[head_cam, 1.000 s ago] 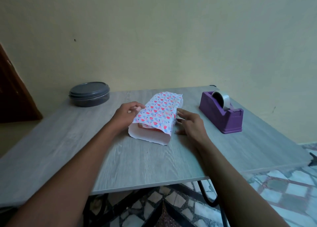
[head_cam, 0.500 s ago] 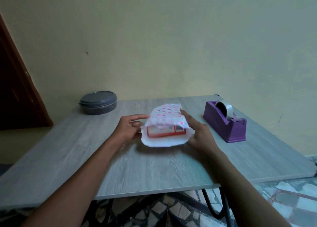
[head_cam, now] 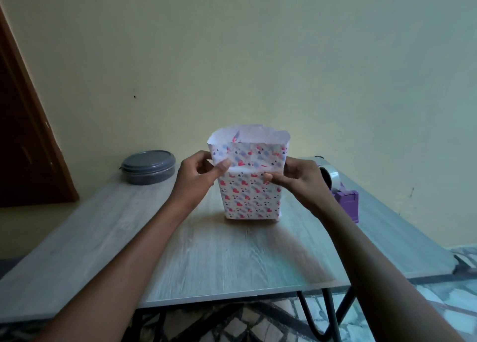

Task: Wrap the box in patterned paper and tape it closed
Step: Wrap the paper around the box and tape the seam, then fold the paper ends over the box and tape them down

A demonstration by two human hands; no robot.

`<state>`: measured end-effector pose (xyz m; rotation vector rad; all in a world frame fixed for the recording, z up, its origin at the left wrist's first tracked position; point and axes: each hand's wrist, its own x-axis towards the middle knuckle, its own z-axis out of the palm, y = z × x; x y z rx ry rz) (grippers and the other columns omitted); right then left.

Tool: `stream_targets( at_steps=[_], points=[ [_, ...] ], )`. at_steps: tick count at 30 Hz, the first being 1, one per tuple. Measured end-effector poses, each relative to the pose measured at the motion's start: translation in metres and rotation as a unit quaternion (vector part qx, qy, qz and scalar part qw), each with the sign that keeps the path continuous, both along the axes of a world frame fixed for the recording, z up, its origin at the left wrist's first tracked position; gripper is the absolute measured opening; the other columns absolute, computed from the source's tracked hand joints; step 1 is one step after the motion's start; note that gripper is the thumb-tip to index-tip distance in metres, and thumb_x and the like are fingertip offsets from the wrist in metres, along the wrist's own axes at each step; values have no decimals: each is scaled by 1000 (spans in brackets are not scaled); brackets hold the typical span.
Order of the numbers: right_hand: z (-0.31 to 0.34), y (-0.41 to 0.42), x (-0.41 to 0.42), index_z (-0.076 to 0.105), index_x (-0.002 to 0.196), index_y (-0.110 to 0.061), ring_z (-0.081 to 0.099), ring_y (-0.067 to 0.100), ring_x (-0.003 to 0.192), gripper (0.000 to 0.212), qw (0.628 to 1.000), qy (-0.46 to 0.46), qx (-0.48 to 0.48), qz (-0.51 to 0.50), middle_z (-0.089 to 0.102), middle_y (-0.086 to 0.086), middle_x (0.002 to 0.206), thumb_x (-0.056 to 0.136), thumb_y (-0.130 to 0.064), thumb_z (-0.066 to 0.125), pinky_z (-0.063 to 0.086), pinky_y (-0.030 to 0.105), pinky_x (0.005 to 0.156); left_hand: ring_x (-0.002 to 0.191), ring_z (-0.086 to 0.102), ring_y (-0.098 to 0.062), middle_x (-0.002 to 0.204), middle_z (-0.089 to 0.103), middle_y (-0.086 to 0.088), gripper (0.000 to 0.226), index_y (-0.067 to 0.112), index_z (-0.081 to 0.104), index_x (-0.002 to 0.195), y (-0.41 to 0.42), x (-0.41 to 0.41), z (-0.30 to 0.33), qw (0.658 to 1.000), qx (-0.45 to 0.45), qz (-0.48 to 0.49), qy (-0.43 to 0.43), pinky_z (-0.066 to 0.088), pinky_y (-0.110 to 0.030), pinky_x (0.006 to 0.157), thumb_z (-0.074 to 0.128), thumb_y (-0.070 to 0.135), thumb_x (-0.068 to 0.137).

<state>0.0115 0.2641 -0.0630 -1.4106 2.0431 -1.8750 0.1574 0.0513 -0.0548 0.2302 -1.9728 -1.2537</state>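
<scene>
Wrapped box (head_cam: 251, 194) upright on table (head_cam: 232, 259), top paper open. L hand (head_cam: 197, 179) & R hand (head_cam: 300, 180) pinching its sides, thumbs on near face. Tape dispenser (head_cam: 344, 199) at right.

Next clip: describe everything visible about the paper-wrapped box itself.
The white paper-wrapped box with red and blue hearts stands upright on the grey wood-grain table. Its top end is unsealed, loose paper flaring open with the plain white inside showing. The left hand and right hand pinch its upper sides, thumbs on the front.
</scene>
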Motion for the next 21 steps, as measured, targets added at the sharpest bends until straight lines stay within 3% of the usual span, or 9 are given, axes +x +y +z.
stream_targets(
  at_steps=[4, 6, 8, 11, 14, 17, 21],
  points=[
    [-4, 2, 1, 80, 111, -19, 76, 13, 103, 22, 997, -49, 59, 1, 81, -2, 104, 90, -26, 81, 59, 47, 97, 88, 69, -34, 86, 69, -14, 43, 27, 70, 98, 8, -8, -12, 998, 25, 37, -52, 59, -50, 74, 74, 63, 77],
    [-7, 2, 0, 78, 114, -20, 76, 10, 103, 20, 994, -86, 66, -1, 81, -3, 106, 93, -21, 76, 58, 40, 93, 85, 70, -31, 78, 67, -2, 41, 27, 69, 104, 11, -12, -16, 996, 41, 51, -58, 56, -44, 68, 76, 60, 79],
    [-7, 1, 0, 77, 114, -22, 74, 10, 105, 20, 991, -114, 74, -10, 80, -5, 108, 94, -22, 74, 56, 43, 95, 78, 70, -22, 79, 67, 3, 35, 24, 68, 110, 15, -18, -14, 994, 58, 67, -65, 52, -36, 62, 76, 47, 86],
    [-3, -1, 2, 76, 106, -26, 72, 10, 107, 18, 987, -134, 81, -20, 79, -9, 107, 95, -40, 71, 54, 48, 98, 80, 69, -17, 90, 69, 2, 35, 21, 66, 109, 22, -28, -8, 991, 82, 77, -76, 53, -36, 65, 75, 41, 81],
    [2, -10, 5, 72, 105, -6, 72, 24, 108, 57, 985, -154, 58, -57, 78, 7, 109, 90, -60, 65, 56, 54, 97, 88, 69, -18, 100, 69, 4, 43, 22, 63, 106, 25, -34, -2, 989, 109, 67, -79, 54, -37, 68, 66, 41, 67],
    [2, -20, 4, 66, 110, 4, 68, 40, 112, 58, 978, -189, 32, -85, 72, 21, 115, 79, -45, 68, 51, 63, 103, 85, 67, -14, 102, 69, 3, 52, 21, 60, 109, 25, -37, 1, 986, 137, 67, -63, 46, -28, 64, 72, 43, 63],
    [1, -32, 2, 64, 114, 3, 67, 38, 114, 42, 960, -257, 12, -108, 71, 21, 120, 86, -28, 69, 50, 59, 105, 93, 72, -19, 107, 69, -1, 56, 22, 58, 105, 23, -46, -2, 979, 174, 70, -72, 57, -37, 73, 80, 48, 60]
  ],
)
